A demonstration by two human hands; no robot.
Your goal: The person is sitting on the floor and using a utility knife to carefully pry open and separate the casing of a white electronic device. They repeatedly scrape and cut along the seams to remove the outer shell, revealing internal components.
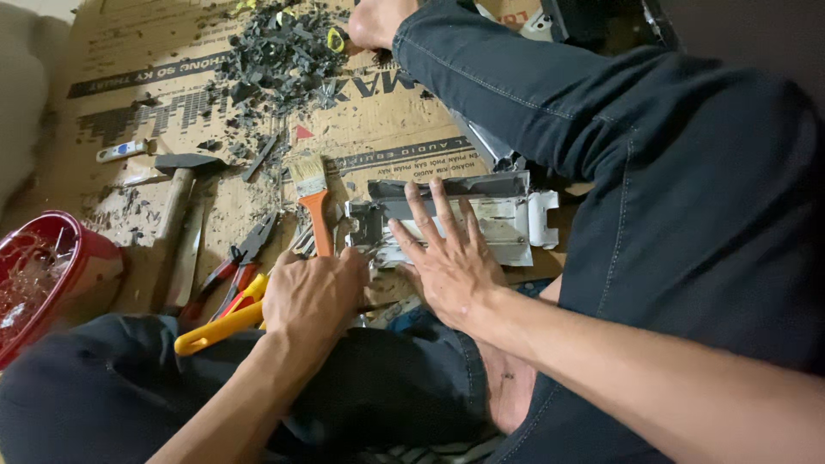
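Red plastic tub (39, 275): cut off at the left edge, contents blurred.
Clenched left hand (314, 296): whatever it grips is hidden inside the fist.
Grey-and-white metal bracket (507, 215): middle covered by the flat right hand (447, 262).

Bare forearms, bare foot (375, 21), dark stitched trousers (687, 172)

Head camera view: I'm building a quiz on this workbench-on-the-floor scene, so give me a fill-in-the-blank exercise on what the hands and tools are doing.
1. The right hand lies flat, fingers spread, on the grey and white ____ part.
2. The paintbrush beside the left hand has an ____ handle.
3. The hammer lies on brown ____.
4. At the left edge stands a ____ plastic bowl.

Missing words: plastic; orange; cardboard; red
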